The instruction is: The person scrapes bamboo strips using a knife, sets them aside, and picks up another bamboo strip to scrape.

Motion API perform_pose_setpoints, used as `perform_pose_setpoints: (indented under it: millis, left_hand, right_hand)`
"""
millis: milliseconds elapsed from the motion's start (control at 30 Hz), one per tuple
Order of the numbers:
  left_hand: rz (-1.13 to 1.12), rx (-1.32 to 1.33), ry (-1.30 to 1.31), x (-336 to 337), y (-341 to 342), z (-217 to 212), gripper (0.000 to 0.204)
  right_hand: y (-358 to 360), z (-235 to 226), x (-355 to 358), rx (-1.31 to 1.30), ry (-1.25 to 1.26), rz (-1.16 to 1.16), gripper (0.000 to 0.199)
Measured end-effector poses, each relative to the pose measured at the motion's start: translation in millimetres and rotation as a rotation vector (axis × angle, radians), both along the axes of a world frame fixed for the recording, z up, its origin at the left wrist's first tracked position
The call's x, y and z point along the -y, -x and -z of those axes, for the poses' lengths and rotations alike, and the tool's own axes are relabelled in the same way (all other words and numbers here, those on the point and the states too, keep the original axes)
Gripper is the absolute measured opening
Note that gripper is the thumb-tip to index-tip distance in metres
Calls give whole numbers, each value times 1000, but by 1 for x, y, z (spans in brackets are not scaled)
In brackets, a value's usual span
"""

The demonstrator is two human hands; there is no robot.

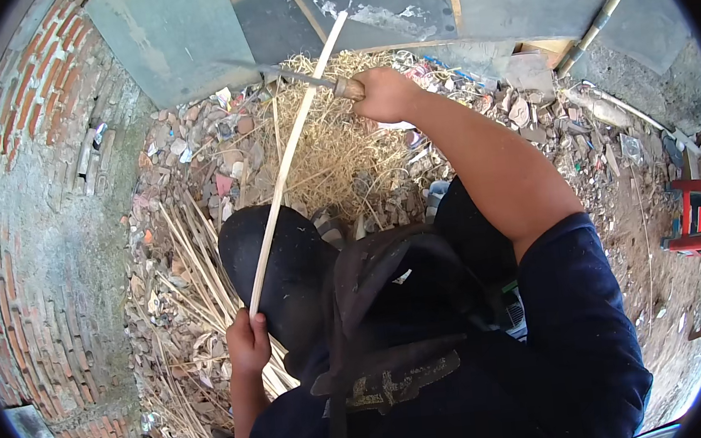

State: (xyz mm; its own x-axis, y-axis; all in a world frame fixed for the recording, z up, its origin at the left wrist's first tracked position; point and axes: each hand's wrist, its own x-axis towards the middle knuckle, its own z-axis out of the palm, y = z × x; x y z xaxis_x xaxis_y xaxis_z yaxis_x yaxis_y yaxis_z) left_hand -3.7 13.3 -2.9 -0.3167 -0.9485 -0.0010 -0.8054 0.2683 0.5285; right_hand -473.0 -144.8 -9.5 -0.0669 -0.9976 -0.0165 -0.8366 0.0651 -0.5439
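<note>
My left hand (pixel 248 342) is closed round the lower end of a long pale bamboo strip (pixel 286 170), which slants up and away over my left knee. Out in front, my right hand (pixel 386 96) grips the wooden handle of a knife (pixel 302 76). Its dark blade points left and crosses the strip near the far end; whether the edge touches the strip I cannot tell. Beneath the strip lies a heap of curly straw-coloured shavings (pixel 336 149). Beside my left leg rests a bundle of similar pale strips (pixel 196 262).
A worn brick wall (pixel 42 221) runs along the left. Grey panels (pixel 291 16) close off the far side, with a bamboo pole (pixel 600 18) leaning there. Rubble and litter (pixel 525 116) cover the ground. A red stool (pixel 695 218) stands at the right.
</note>
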Motion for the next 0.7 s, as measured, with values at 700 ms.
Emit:
perform_pose_setpoints:
  millis: [700]
  left_hand:
    - [-121, -372, -555, -2, -24, -8, 48]
  right_hand:
    - [-58, -39, -28, -186, 6, -447, 21]
